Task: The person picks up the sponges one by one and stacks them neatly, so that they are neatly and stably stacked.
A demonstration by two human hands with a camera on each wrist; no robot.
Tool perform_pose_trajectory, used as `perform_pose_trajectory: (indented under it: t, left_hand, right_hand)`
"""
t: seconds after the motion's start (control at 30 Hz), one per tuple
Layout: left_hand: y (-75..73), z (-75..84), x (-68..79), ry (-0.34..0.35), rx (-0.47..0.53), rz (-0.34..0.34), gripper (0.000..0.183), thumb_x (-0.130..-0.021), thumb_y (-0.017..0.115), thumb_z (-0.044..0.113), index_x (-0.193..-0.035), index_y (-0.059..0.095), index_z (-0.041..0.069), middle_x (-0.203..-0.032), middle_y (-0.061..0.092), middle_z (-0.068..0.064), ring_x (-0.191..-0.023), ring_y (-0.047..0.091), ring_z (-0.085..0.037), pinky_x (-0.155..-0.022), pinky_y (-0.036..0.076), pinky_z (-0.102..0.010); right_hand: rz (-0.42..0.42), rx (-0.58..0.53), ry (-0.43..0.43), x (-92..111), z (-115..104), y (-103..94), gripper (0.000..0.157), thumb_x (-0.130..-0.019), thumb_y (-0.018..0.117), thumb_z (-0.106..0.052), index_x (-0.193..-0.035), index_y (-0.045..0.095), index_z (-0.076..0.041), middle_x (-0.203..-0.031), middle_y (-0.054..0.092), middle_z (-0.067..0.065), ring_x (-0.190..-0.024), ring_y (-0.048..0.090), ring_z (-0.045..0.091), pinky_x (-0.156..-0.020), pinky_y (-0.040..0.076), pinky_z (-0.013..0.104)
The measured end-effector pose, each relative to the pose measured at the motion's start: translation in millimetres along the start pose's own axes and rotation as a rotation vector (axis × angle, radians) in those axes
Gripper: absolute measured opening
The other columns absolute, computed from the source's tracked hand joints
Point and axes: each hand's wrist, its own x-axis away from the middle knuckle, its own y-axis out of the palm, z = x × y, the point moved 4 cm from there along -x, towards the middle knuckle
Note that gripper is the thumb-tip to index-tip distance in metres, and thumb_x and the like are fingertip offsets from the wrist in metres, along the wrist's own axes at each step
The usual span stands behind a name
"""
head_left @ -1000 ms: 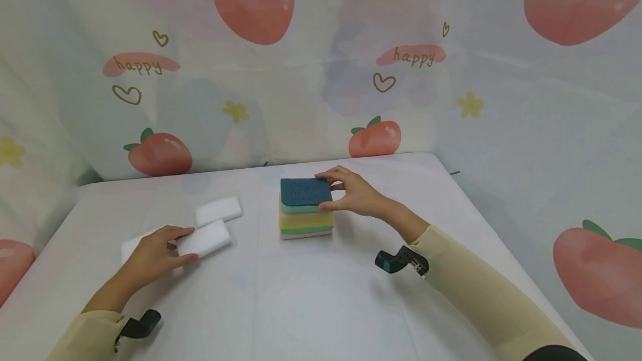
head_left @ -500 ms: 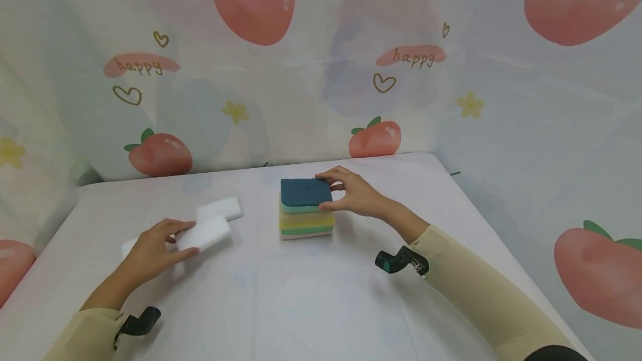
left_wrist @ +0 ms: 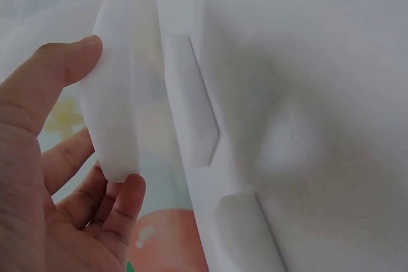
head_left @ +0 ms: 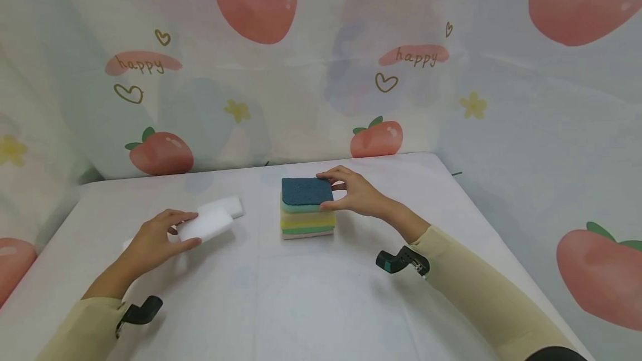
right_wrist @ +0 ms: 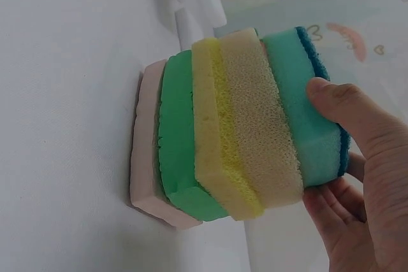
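Note:
My left hand pinches a white sponge block by its edges, thumb on one side and fingertips on the other. The left wrist view shows this block held above the table. Toward the middle of the table stands a stack of sponges: pink, green, layered beige and yellow, coarse beige and turquoise with a dark blue scouring face on top. My right hand holds the top sponge by its right side, thumb in front and fingers behind.
Another white block lies on the table just beyond the held one. A further white block is mostly hidden behind my left hand. The white-covered table meets a fruit-printed curtain at the back.
My left hand has lifted the white sponge block off the table, moving slightly up and away. My right hand stays on the top of the stack.

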Motion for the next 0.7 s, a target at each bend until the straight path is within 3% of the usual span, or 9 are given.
perform_pose_trajectory:
  t: [0.2,0.5,0.7]
  left_hand:
    - [-3.2,5.4,-6.3,0.054,-0.006,0.025,0.062,-0.081,0.081,0.038,-0.131,0.062,0.005,-0.124,0.058,-0.017,-0.092,0.063,-0.031,-0.069,0.051,-0.035]
    - [-8.2,19.7,-18.7,0.080,0.013,0.018,0.061,-0.082,0.080,0.036,-0.131,0.062,0.005,-0.124,0.058,-0.016,-0.094,0.062,-0.031,-0.071,0.051,-0.037]
    - [-12.8,31.0,-27.8,0.092,0.030,0.016,0.062,-0.082,0.080,0.035,-0.132,0.061,0.005,-0.125,0.056,-0.017,-0.096,0.061,-0.033,-0.070,0.050,-0.035]
  right_hand:
    - [0.000,-0.002,0.004,-1,2,-0.3,0.071,-0.079,0.084,-0.018,-0.140,0.052,-0.003,-0.135,0.050,0.014,-0.119,0.053,0.030,-0.105,0.044,0.046]
    - [0.000,0.018,0.000,0,1,-0.5,0.071,-0.078,0.085,-0.019,-0.140,0.053,-0.006,-0.133,0.051,0.010,-0.119,0.053,0.025,-0.104,0.046,0.038]
    - [-0.002,0.014,-0.001,0,0,-0.6,0.071,-0.078,0.085,-0.019,-0.140,0.053,-0.005,-0.134,0.051,0.010,-0.119,0.054,0.026,-0.104,0.046,0.040]
